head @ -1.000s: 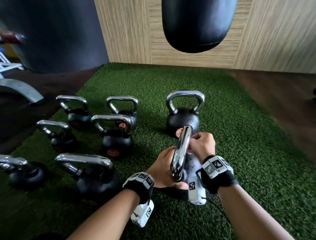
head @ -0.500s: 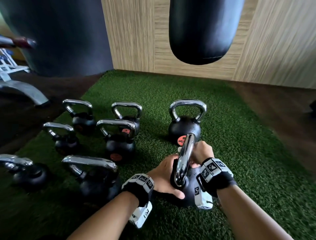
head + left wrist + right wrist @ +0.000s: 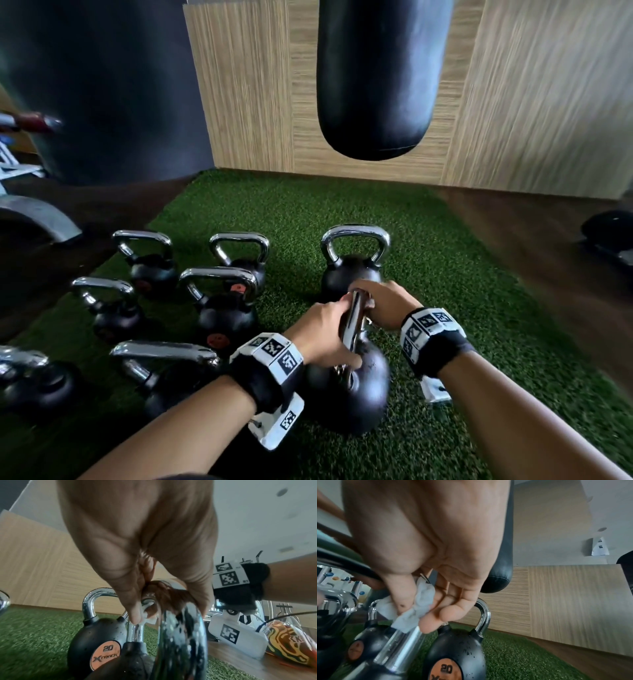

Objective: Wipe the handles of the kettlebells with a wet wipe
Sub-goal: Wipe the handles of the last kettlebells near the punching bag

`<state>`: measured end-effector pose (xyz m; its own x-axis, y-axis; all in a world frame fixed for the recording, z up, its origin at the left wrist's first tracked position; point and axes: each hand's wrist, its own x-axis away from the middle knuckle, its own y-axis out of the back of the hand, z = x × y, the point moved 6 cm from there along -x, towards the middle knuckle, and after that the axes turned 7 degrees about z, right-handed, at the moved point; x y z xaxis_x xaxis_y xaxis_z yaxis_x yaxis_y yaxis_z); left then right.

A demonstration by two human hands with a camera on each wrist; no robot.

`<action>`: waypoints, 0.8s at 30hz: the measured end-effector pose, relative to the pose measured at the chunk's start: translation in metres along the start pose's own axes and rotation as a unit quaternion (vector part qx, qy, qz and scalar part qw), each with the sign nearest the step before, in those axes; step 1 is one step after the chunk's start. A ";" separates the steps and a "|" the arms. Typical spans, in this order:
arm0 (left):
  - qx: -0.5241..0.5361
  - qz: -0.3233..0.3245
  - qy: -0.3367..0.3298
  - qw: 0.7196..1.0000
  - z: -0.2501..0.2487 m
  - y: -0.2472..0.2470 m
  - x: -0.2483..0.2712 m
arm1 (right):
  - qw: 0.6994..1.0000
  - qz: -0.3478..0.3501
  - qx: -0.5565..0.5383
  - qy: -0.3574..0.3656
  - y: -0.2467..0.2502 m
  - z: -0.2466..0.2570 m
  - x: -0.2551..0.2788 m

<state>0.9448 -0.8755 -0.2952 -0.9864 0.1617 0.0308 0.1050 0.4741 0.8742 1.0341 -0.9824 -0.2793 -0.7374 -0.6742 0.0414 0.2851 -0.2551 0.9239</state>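
A black kettlebell (image 3: 349, 390) is seen on green artificial turf (image 3: 428, 274), near the viewer and between two forearms. No containers are shown. Its chrome handle (image 3: 354, 320) is turned edge-on, so that the long axis of the loop runs from near to far, and the bell looks tilted rather than squarely upright. The near part of the handle is gripped by the left hand (image 3: 325, 334), fingers curled round the metal. The far top of the handle is wrapped by the right hand (image 3: 385, 301), and a crumpled white wet wipe (image 3: 416, 609) is pinched against the chrome between thumb and fingers. Just beyond, a second kettlebell (image 3: 352, 270) marked 20 on an orange disc is stood upright, its handle facing broadside. To the left, six more kettlebells (image 3: 222, 308) are grouped close together. A black punching bag (image 3: 380, 78) is hung above the far turf, before a wood-panelled wall (image 3: 253, 85).
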 end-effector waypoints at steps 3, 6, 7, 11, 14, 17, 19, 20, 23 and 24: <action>-0.001 0.035 0.000 0.999 -0.002 0.007 0.002 | 1.000 -0.007 0.015 -0.014 0.002 0.003 0.005; -0.033 0.110 -0.009 0.993 -0.005 0.019 -0.003 | 0.998 -0.008 0.027 -0.051 0.007 -0.004 0.014; -0.061 0.142 -0.017 0.988 -0.007 0.024 -0.006 | 0.998 -0.005 0.031 -0.062 0.008 -0.008 0.019; -0.225 0.230 -0.063 0.945 -0.014 0.036 -0.019 | 0.995 -0.027 0.028 -0.097 0.007 -0.026 0.050; -0.290 0.222 -0.090 0.927 -0.015 0.039 -0.025 | 0.993 -0.044 0.018 -0.107 0.000 -0.033 0.070; -0.314 0.182 -0.109 0.925 -0.014 0.042 -0.028 | 0.992 -0.064 0.017 -0.109 -0.007 -0.034 0.081; -0.305 0.158 -0.111 0.932 -0.011 0.041 -0.027 | 0.991 -0.071 0.013 -0.112 -0.009 -0.035 0.085; -0.294 0.149 -0.105 0.938 -0.009 0.041 -0.026 | 0.991 -0.071 0.008 -0.117 -0.008 -0.036 0.086; -0.255 0.126 -0.077 0.956 -0.006 0.041 -0.023 | 0.991 -0.057 -0.017 -0.123 -0.008 -0.038 0.085; -0.246 0.120 -0.069 0.959 -0.006 0.041 -0.022 | 0.991 -0.050 -0.033 -0.121 -0.009 -0.039 0.084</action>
<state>0.9702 -0.8652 -0.2569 -0.9111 0.3448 0.2258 0.2216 -0.0519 0.9737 0.9932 -1.0636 -0.2985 -0.8867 -0.4598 0.0479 0.2363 -0.3617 0.9019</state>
